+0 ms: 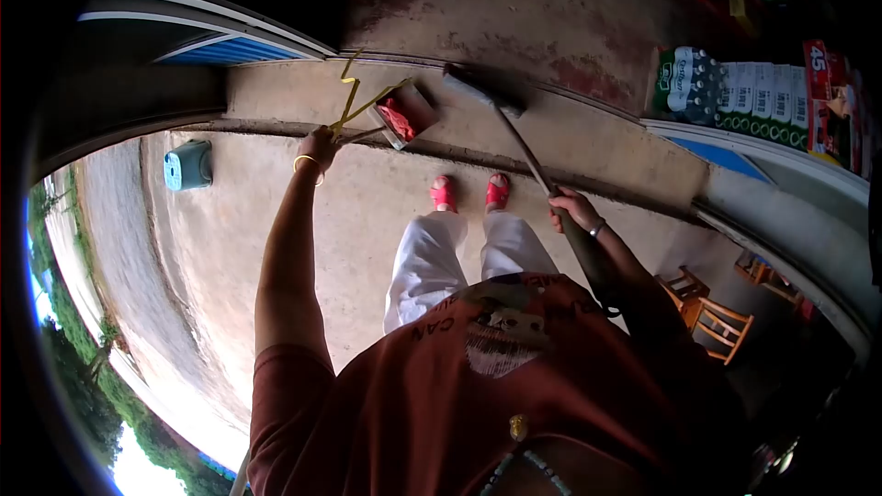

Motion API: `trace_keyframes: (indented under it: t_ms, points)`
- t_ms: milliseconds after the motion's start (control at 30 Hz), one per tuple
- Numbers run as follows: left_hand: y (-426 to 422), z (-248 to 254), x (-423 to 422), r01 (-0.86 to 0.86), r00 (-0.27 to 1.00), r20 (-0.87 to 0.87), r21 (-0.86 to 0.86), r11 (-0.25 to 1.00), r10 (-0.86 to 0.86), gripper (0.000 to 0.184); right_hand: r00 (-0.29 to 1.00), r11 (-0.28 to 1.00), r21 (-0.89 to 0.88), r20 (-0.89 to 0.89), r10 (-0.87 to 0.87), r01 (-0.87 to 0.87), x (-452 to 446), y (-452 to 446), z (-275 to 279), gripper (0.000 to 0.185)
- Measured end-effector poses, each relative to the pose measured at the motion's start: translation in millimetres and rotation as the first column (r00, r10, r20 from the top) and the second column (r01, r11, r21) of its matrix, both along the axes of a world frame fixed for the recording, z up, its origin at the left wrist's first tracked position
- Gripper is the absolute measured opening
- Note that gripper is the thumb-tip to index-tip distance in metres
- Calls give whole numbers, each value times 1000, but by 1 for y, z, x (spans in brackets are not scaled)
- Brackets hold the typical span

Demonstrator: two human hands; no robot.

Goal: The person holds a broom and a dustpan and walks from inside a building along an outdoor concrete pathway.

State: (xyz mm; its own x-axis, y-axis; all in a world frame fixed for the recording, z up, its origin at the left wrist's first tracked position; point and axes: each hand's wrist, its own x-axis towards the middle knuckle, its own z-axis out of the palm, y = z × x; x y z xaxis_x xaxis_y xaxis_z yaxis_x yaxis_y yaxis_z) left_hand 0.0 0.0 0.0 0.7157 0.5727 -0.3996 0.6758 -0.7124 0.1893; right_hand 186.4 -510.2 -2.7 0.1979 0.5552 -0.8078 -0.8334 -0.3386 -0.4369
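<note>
Dustpan (419, 108), one, boxy and shallow with straight sides, sits before you at the concrete ledge (294, 92); you cannot tell here whether its base touches down. Inside lies one crumpled red scrap (396, 118), its surface uneven and soft-looking. Your left hand (320, 148) is closed around the dustpan's slim handle, and one thin yellow strip (353, 83) rises beside it in a sharp zigzag.

Your right hand (577, 209) is wrapped around one broom (478, 89). Its long, round stick slants away from you to a wide, grey head near the dustpan, the two apart; the texture of the head is blurred.

You wear one smooth yellow bangle (309, 163) on the left wrist and one silver-coloured band (597, 229) on the right. Two red sandals (443, 193) stand side by side on scuffed concrete floor (367, 207), below loose white trousers (424, 262).

Farther left stands one pale blue plastic stool (191, 165), blocky with rounded edges. On your right are at least two slatted wooden chairs (719, 329), and beyond them film-wrapped bottles (689, 83), too crowded to count, beside a red box (817, 69) marked 45.
</note>
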Motion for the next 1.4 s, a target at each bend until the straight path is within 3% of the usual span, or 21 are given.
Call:
trace_keyframes:
  t_ms: [300,433,467,500,533,733,833,967,1033,1067,1167,1233,1300,1367,1400]
  points:
    - [41,3,15,222,971,-97,46,974,-217,24,973,953,-199,-4,-233,228,-31,22,36,9]
    - [67,8,37,274,958,-87,4,962,-273,25,939,993,-83,326,106,-83,-72,61,15,14]
    - [73,9,43,320,944,-83,15,947,-318,26,950,998,-63,311,10,10,-90,77,11,12]
    - [80,9,49,366,928,-80,27,930,-363,26,935,996,-55,346,80,-64,-100,97,12,11]
    - [92,7,52,373,928,-25,40,927,-372,25,948,996,-91,315,50,-22,-112,118,13,10]
    - [125,34,51,346,936,-53,-45,937,-348,26,998,996,86,-66,16,-10,-117,187,45,13]
    - [150,24,44,321,944,-46,-102,941,-327,28,998,999,30,-55,-14,15,-134,197,83,11]
    - [161,2,27,338,940,1,-165,927,-342,32,985,986,-113,-108,-132,119,-157,181,124,13]
    - [196,-24,7,408,910,134,-120,905,-393,33,980,987,-88,-141,-144,132,-154,168,120,17]
    - [211,-10,-7,344,933,152,-118,932,-325,33,981,981,-135,-119,-154,138,-150,176,134,19]
    - [279,40,-66,83,978,203,-207,975,-40,35,992,994,-51,-86,-97,93,-138,197,110,15]
    - [251,47,-68,32,976,217,-217,976,16,37,979,977,-105,-66,-191,183,-133,139,93,14]
    - [228,24,-69,46,960,280,-142,989,-5,26,966,949,-185,5,-258,255,-129,83,73,19]
    - [202,25,-78,7,939,339,-187,982,57,22,949,922,-227,55,-310,315,-124,26,60,21]
    - [201,19,-85,80,922,384,-87,993,-40,22,930,888,-277,114,-348,366,-123,1,60,22]
